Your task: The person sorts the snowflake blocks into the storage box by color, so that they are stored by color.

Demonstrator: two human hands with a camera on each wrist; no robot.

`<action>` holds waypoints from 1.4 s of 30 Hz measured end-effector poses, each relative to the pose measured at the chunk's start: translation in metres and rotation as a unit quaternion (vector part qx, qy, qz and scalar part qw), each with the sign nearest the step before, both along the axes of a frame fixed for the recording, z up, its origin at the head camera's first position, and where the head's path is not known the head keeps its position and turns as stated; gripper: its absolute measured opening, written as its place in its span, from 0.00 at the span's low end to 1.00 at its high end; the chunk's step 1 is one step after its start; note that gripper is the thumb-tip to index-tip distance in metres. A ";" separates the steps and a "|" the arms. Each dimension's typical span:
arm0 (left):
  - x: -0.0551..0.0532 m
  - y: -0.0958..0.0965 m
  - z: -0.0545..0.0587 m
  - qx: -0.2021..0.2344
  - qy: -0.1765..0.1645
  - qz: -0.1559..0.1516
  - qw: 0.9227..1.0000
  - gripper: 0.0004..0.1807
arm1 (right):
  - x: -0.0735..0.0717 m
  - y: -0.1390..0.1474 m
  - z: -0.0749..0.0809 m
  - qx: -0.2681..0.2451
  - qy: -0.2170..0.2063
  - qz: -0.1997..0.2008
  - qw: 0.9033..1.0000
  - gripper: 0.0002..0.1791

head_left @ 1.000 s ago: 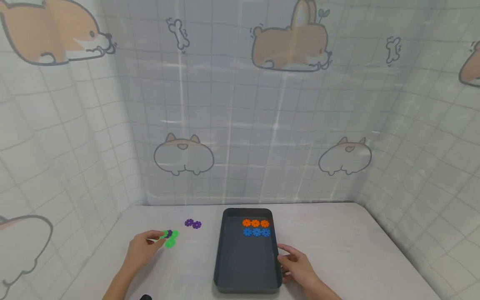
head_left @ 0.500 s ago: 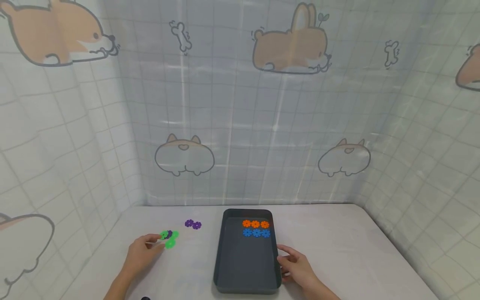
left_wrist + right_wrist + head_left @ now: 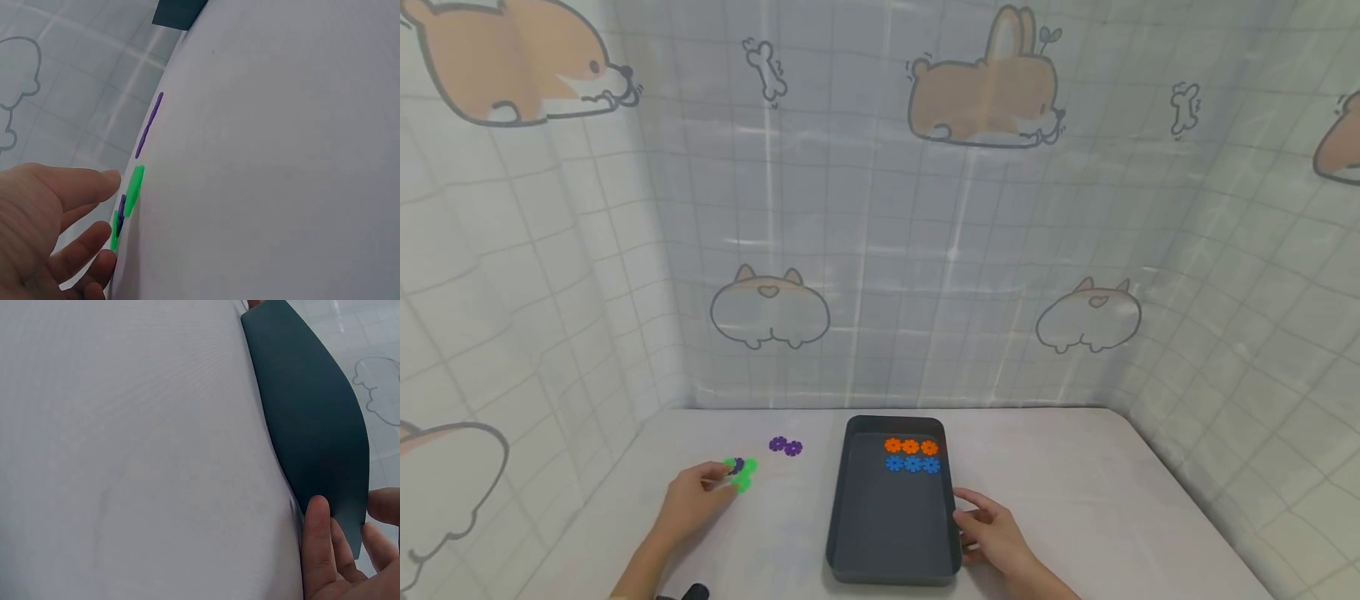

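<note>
My left hand point(image 3: 692, 504) is at a small overlapping cluster of green snowflake discs point(image 3: 743, 483) with a purple one among them, on the white table. In the left wrist view its thumb point(image 3: 103, 183) is beside a green disc point(image 3: 134, 190), the other fingers spread apart from it. My right hand point(image 3: 1000, 537) rests its fingers against the right side of a dark grey tray point(image 3: 887, 533). In the right wrist view, fingertips lie on the tray's outer wall point(image 3: 306, 412) and the thumb is at its rim. Inside the tray lie a row of orange discs point(image 3: 910, 447) and a row of blue discs point(image 3: 912, 464).
Two purple discs point(image 3: 793, 448) lie touching on the table, behind the green cluster. A dark rounded object point(image 3: 697, 592) shows at the bottom edge near the left forearm. A curtain point(image 3: 880, 250) with cartoon dogs surrounds the table at the back and sides.
The left hand drew back slightly from the cluster, then came forward and right, its thumb now over the lower green disc. The right hand and the tray stay in place.
</note>
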State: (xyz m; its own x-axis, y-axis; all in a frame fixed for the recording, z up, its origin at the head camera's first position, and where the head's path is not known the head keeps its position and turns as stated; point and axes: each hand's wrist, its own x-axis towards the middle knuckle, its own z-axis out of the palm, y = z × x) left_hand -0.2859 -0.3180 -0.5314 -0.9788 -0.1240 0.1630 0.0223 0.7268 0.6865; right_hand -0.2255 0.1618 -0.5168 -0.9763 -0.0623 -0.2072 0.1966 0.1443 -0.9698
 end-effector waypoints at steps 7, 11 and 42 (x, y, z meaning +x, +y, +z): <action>-0.004 0.010 0.002 -0.007 -0.020 -0.006 1.000 0.22 | -0.002 0.000 -0.002 -0.003 -0.001 0.000 1.000 0.30; -0.005 0.012 0.002 -0.014 -0.014 -0.012 1.000 0.20 | -0.001 0.000 -0.001 -0.001 -0.001 -0.004 1.000 0.30; 0.002 0.044 0.026 0.117 -0.002 -0.020 0.993 0.15 | -0.002 0.001 0.001 0.003 -0.011 -0.010 1.000 0.30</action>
State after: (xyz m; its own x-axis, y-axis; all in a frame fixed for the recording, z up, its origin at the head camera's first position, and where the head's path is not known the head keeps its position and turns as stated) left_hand -0.2835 -0.2739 -0.5053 -0.9842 -0.1186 0.1315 0.0458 0.5467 0.8361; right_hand -0.2277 0.1625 -0.5161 -0.9727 -0.0420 -0.2281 0.2199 0.1457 -0.9646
